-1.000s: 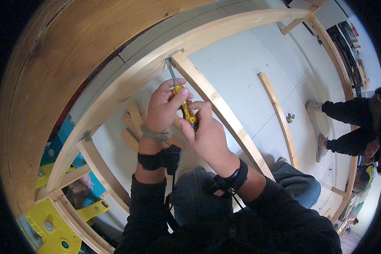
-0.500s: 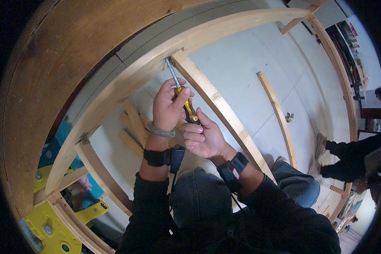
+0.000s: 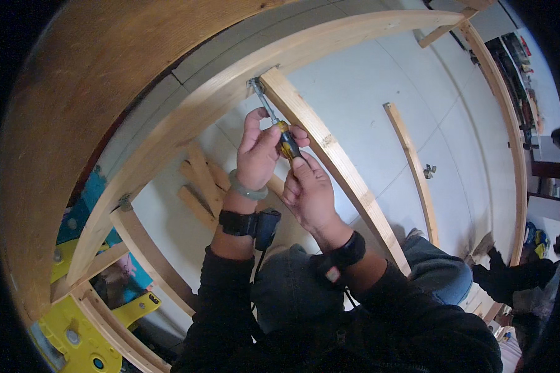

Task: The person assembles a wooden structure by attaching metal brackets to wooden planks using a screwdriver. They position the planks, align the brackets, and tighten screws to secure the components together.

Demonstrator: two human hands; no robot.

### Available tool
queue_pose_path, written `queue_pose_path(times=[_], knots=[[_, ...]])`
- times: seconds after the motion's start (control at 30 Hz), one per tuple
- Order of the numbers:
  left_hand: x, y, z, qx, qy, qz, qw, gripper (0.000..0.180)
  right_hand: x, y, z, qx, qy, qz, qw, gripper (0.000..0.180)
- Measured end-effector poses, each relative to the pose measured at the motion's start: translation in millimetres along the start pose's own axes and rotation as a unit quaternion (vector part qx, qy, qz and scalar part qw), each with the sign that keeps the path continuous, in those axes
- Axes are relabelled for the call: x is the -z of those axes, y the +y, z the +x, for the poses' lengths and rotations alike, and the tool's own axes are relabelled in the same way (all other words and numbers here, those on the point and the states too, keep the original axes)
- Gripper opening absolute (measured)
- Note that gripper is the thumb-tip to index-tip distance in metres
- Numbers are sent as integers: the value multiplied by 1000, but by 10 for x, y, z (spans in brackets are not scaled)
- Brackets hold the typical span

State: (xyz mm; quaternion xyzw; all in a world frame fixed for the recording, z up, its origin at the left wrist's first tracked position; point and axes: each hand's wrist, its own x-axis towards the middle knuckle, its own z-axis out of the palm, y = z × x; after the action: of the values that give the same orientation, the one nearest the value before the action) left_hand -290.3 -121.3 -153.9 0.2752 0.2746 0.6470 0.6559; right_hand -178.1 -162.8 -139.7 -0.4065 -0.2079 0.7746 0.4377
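Screwdriver looks stiff and light; both hands, left and right, wrapped closed round its grippy yellow-black handle, tip above them.

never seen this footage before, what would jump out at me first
Both hands meet at picture centre on a yellow-and-black screwdriver: the left hand wraps its shaft, the right hand is at the handle's end. Its tip sits at a metal bracket where a wooden stud joins the curved-looking wooden beam above.
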Motion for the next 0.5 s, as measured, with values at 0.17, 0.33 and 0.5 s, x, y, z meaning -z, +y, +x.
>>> queue_pose_path(times=[0.17,0.33,0.5], knots=[[58,153,15,-13,30,265,964,22,-23,-36,-8,341,138,-437,821,32],[107,147,83,30,60,314,947,22,-10,-54,11,386,112,-496,770,34],[215,76,-4,13,15,140,990,28,9,-159,-117,115,-100,-155,976,43]])
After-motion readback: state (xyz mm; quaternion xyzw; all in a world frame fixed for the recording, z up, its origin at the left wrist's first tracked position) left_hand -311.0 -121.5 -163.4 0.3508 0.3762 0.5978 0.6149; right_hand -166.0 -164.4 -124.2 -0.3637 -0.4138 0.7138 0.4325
